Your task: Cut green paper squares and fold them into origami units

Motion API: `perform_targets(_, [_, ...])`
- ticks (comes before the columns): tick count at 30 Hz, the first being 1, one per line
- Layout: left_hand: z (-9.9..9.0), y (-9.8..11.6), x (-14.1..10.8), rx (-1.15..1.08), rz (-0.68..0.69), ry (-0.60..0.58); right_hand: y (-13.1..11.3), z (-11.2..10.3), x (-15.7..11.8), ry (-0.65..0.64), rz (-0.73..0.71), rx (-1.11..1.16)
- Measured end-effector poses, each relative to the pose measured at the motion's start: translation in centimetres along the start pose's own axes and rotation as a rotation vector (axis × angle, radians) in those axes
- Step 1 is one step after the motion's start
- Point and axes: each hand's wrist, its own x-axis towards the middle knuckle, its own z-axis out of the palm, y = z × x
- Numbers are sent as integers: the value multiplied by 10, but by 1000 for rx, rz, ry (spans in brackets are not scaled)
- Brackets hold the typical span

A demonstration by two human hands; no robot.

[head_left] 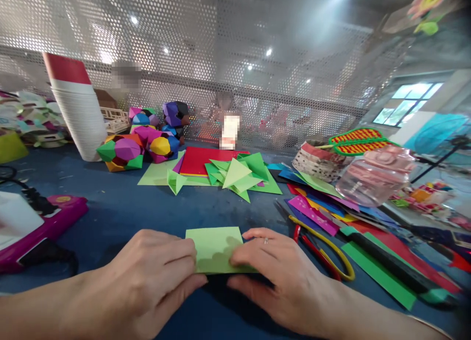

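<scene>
A light green sheet of paper lies between my two hands on the blue table, its near edge a straight fold-like line. My left hand holds the paper's left side, with fingers on top and the thumb at the near edge. On the right side, my right hand has its fingertips on the paper and its thumb below the near edge; a ring shows on one finger. Beyond them sits a pile of folded green paper pieces, beside red paper.
Scissors, a green-and-black cutter and coloured sheets lie at the right, near a pink bottle and a basket. Stacked paper cups, paper balls and a purple power strip are at the left.
</scene>
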Motion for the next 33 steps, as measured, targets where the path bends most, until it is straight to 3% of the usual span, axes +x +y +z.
perform_targets(6, [4,1,1,-206,-144,-36,-7,2,2,41,314,113])
perform_targets(10, [8,-3,6,-238,-315,-73,-7,-1,7,-90,485,21])
perform_targets(13, [10,-7,7,-208,-358,-103,-3,-4,10,-185,562,-17])
perform_targets(19, [15,-14,3,-232,-404,-160,-3,-2,13,-176,646,97])
perform_targets(27, [3,-5,17,-390,-726,-309,-3,4,7,-66,662,327])
perform_targets(33, [2,-5,20,-463,-810,-309,-2,5,9,-27,655,338])
